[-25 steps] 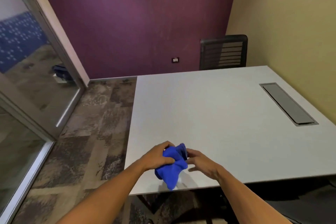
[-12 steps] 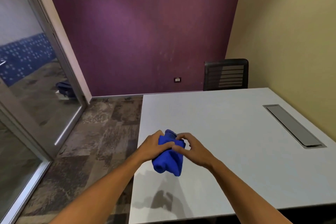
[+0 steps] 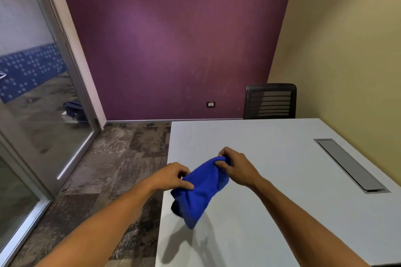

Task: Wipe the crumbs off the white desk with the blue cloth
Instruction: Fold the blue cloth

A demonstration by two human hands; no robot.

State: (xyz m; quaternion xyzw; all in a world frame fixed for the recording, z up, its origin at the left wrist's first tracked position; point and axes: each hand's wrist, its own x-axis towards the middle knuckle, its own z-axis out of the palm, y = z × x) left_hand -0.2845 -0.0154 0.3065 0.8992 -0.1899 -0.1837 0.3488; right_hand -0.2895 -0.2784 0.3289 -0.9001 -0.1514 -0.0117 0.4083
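Observation:
The blue cloth (image 3: 201,188) hangs bunched in the air above the left part of the white desk (image 3: 271,158), casting a shadow on it. My left hand (image 3: 173,176) pinches its lower left edge over the desk's left edge. My right hand (image 3: 235,166) grips its upper right corner. The cloth stretches between both hands and its lower end droops toward the desk. No crumbs show on the desk surface.
A grey cable hatch (image 3: 349,166) is set in the desk's right side by the yellow wall. A black chair (image 3: 270,101) stands behind the far edge. Patterned carpet (image 3: 121,158) and a glass partition (image 3: 32,115) lie to the left.
My hands have pulled apart, spreading the bunched cloth between them. The view has tilted up and moved closer over the desk.

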